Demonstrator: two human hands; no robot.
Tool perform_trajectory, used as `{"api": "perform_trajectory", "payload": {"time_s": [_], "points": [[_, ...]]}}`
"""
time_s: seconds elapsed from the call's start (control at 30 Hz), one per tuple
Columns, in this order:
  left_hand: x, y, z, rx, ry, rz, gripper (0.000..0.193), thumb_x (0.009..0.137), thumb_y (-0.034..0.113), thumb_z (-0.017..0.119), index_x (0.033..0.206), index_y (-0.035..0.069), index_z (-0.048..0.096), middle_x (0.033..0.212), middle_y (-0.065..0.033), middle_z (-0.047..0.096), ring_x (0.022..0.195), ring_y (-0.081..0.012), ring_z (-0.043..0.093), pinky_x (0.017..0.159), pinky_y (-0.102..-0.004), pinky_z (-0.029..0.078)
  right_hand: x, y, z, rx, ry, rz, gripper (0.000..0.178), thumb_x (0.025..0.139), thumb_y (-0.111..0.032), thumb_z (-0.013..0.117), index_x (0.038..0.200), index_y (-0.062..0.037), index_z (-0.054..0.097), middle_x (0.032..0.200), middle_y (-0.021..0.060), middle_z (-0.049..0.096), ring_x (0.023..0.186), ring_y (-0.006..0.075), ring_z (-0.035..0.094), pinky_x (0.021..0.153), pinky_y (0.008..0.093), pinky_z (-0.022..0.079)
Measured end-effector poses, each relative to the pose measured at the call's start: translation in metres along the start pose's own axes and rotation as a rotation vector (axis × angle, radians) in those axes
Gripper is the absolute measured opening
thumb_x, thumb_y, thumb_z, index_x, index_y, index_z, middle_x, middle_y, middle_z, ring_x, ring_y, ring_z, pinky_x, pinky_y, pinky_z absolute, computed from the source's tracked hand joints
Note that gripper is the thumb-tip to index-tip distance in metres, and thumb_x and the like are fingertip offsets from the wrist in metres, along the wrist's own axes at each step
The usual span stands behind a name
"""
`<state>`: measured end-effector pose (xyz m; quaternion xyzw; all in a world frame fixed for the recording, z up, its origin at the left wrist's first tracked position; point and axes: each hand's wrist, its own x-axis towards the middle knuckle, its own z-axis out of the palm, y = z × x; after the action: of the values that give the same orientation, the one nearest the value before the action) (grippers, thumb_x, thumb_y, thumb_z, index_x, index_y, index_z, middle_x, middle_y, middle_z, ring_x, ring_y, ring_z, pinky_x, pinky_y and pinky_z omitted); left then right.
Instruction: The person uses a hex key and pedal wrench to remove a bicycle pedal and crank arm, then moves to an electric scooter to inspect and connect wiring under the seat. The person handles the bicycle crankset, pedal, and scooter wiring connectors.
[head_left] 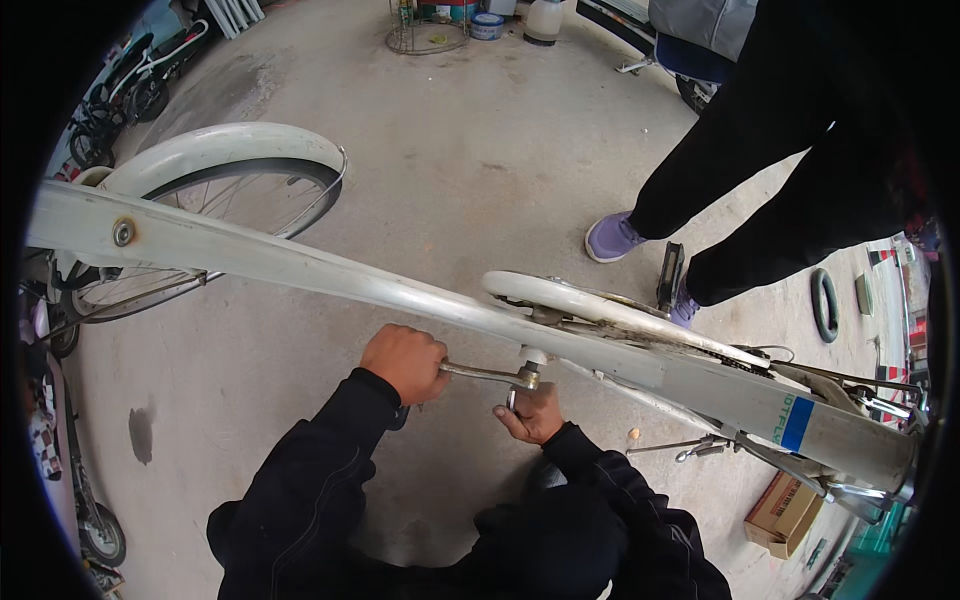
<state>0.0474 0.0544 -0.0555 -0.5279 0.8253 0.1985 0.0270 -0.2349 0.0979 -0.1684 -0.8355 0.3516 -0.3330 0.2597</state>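
Observation:
My left hand (403, 364) is closed around the handle of a metal wrench (482, 373). The wrench's head meets a fitting at the bottom bracket (536, 355) of a white bicycle frame (420, 292). Just below that head, my right hand (540, 414) is closed with its thumb by a small shiny metal piece (512, 400); its fingers are partly hidden, so the piece's kind is unclear. Something dark shows under my left hand, too covered to name. Across the frame are a white chain guard (600, 305) and a black pedal (671, 275).
A person in black trousers and purple shoes (614, 238) stands beyond the frame, close to the pedal. The spoked wheel with its white fender (230, 150) extends to the left. A cardboard box (782, 512) lies at lower right; a black rubber ring (825, 305) lies farther off.

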Motion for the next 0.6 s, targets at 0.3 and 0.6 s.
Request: {"api": "perform_trajectory", "payload": {"time_s": [0.3, 0.6], "points": [[-0.002, 0.003, 0.000, -0.004, 0.042, -0.010, 0.029, 0.081, 0.037, 0.074, 0.083, 0.009, 0.080, 0.079, -0.0124, 0.076, 0.077, -0.0343, 0.075, 0.077, -0.0470, 0.059, -0.055, -0.015, 0.022, 0.063, -0.196, 0.126, 0.047, 0.092, -0.026, 0.081, 0.061, -0.0058, 0.051, 0.058, 0.0114, 0.051, 0.050, 0.0363, 0.054, 0.049, 0.0471, 0.042], [-0.071, -0.046, 0.013, -0.984, -0.026, -0.427, 0.066, 0.087, 0.040, 0.087, 0.129, -0.005, 0.062, 0.122, -0.0180, 0.071, 0.110, -0.0264, 0.070, 0.097, -0.0377, 0.056, -0.125, -0.042, -0.062, -0.214, -0.123, 0.798, 0.050, 0.096, -0.036, 0.075, 0.064, -0.0014, 0.058, 0.060, 0.0213, 0.057, 0.058, 0.0448, 0.060, 0.056, 0.0519, 0.047]]}}
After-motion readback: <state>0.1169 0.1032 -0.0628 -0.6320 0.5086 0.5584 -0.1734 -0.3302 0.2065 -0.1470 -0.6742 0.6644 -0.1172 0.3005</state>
